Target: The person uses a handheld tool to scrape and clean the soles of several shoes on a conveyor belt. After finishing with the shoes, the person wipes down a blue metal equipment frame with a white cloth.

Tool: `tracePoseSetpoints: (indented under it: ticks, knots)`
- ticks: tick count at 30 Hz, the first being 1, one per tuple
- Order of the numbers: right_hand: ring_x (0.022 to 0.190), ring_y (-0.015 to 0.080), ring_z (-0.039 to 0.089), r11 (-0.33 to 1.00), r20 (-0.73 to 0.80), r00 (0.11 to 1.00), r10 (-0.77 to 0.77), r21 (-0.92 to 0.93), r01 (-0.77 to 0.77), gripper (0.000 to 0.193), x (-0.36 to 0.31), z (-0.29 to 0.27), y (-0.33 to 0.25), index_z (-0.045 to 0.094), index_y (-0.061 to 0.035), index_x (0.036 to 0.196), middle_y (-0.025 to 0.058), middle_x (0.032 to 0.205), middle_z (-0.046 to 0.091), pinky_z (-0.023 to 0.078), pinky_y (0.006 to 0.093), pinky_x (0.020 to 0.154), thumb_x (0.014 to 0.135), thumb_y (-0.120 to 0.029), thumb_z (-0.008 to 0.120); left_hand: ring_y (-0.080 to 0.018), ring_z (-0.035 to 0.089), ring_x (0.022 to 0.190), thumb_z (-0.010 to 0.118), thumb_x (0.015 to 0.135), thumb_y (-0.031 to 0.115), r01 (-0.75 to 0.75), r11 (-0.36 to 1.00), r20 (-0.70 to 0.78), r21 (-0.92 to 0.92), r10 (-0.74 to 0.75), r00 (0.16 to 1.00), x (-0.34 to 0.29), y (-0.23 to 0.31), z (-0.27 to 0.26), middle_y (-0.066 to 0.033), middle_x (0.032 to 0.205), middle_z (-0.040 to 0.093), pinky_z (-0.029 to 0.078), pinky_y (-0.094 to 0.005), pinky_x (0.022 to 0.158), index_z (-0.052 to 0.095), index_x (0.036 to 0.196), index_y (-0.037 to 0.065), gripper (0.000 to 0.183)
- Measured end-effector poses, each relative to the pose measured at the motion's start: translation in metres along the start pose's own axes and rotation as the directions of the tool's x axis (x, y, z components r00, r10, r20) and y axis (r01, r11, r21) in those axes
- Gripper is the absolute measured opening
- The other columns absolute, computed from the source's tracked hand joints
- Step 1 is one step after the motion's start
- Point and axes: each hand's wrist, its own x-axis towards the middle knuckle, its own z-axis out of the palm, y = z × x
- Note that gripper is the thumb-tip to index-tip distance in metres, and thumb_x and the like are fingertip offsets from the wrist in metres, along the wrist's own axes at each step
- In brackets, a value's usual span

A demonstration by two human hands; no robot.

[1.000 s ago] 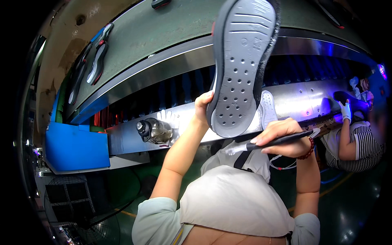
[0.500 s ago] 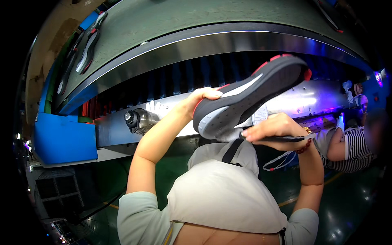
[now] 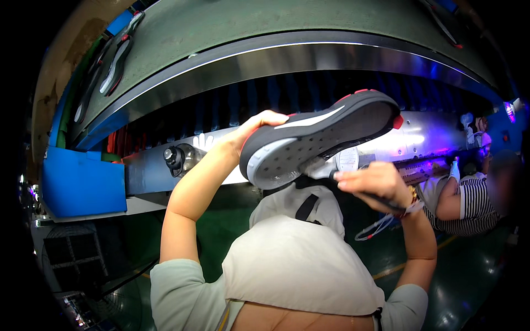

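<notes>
Left fingers [image 3: 274, 117] hold the shoe sole [image 3: 331, 135] by its far edge.

Shoe sole [image 3: 309, 141] looks like matt rubber or foam, dark along the sidewall, the grey inner face smooth but pitted with small holes; brush [image 3: 320, 169] has pale, fibrous bristles and a smooth dark handle. Work surface [image 3: 221, 33] dull green, faintly scuffed, edged by a glossy metal rim [image 3: 248, 66]. Bottle [image 3: 191, 158] see-through and shiny, cap [image 3: 292, 259] matt woven cloth, floor [image 3: 469, 276] glossy green.
</notes>
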Motion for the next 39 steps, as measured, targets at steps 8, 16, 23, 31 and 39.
tracePoseSetpoints:
  ticks: [8, 16, 23, 31, 39]
  knots:
    - [0.066, 0.0157, 0.057, 0.995, -0.124, 0.988, 0.095, -0.007, -0.096, 0.017, -0.008, -0.005, 0.007, 0.058, -0.0068, 0.077, 0.0066, 0.082, 0.059, 0.04, 0.0216, 0.051, 0.061, -0.001, 0.06, -0.0196, 0.053, 0.074, 0.049, 0.065, 0.025, -0.063, 0.998, -0.068, 0.002, 0.063, 0.996, -0.007, 0.0, -0.019, -0.0096, 0.088, 0.056, 0.042, -0.0295, 0.067, 0.052, 0.098, 0.005, 0.038]
    - [0.072, 0.0181, 0.058, 0.973, -0.213, 0.957, 0.195, 0.161, -0.162, 0.019, -0.02, -0.009, 0.012, 0.058, -0.0043, 0.079, 0.0103, 0.085, 0.058, 0.044, 0.0234, 0.064, 0.061, 0.003, 0.06, -0.0204, 0.054, 0.072, 0.049, 0.064, 0.022, -0.047, 0.998, -0.01, -0.037, 0.047, 0.999, -0.015, -0.003, -0.053, -0.0112, 0.088, 0.056, 0.043, -0.0289, 0.068, 0.051, 0.098, 0.002, 0.039]
    - [0.076, 0.0198, 0.057, 0.944, -0.31, 0.905, 0.29, 0.247, -0.218, 0.014, -0.03, -0.015, 0.027, 0.057, 0.0, 0.076, 0.012, 0.082, 0.058, 0.044, 0.0254, 0.07, 0.062, 0.004, 0.059, -0.0205, 0.054, 0.072, 0.049, 0.064, 0.022, -0.042, 0.999, -0.024, -0.026, 0.042, 0.999, -0.014, 0.0, -0.059, -0.0113, 0.088, 0.056, 0.043, -0.0288, 0.068, 0.051, 0.097, 0.002, 0.039]
    - [0.077, 0.0173, 0.056, 0.903, -0.196, 0.904, 0.379, 0.292, -0.315, 0.015, -0.043, -0.019, 0.026, 0.058, -0.0002, 0.078, 0.0125, 0.084, 0.058, 0.044, 0.0243, 0.066, 0.063, 0.003, 0.059, -0.0206, 0.055, 0.072, 0.049, 0.064, 0.022, -0.028, 0.999, -0.025, -0.026, 0.028, 0.999, -0.012, -0.002, -0.068, -0.0115, 0.088, 0.056, 0.043, -0.0288, 0.067, 0.051, 0.096, 0.002, 0.038]
    - [0.067, 0.0112, 0.055, 0.577, -0.093, 0.819, 0.566, 0.754, -0.314, 0.019, -0.015, 0.019, 0.013, 0.058, 0.002, 0.084, 0.0097, 0.077, 0.059, 0.043, 0.0198, 0.061, 0.065, -0.002, 0.06, -0.0207, 0.055, 0.071, 0.049, 0.064, 0.021, -0.048, 0.99, -0.015, -0.136, 0.047, 0.999, 0.027, -0.028, -0.079, -0.0117, 0.087, 0.056, 0.043, -0.0287, 0.067, 0.052, 0.096, 0.002, 0.037]
